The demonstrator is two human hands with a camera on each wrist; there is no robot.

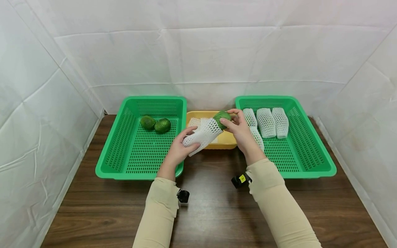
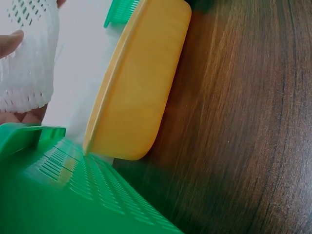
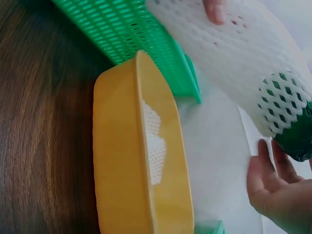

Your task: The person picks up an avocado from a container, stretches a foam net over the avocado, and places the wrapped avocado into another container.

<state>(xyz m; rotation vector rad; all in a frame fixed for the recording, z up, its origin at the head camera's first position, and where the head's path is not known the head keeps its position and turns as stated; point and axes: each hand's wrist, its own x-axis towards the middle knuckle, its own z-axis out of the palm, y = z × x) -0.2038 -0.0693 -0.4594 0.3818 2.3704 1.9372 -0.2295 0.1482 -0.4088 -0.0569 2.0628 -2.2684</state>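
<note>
Pinching the avocado (image 1: 222,118) between right hand (image 1: 241,132) thumb and fingers; gripping the white foam net sleeve (image 1: 201,137) in the curled left hand (image 1: 179,147). Seen partly inside the sleeve's mouth, held above the yellow tray (image 1: 227,139) (spare foam nets (image 1: 194,122) in there). Slanting lengthwise from near left to far right, avocado end pointing far right. At left, see a green basket (image 1: 142,151) with two avocados (image 1: 162,126); at right, another green basket (image 1: 280,156) with net-sleeved items (image 1: 266,123), partly blocked by the right forearm (image 1: 273,186).

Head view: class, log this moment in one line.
left hand: grips white foam-mesh sleeve | right hand: holds rounded green avocado, partly inside sleeve | left green plastic basket: two unsleeved avocados
</note>
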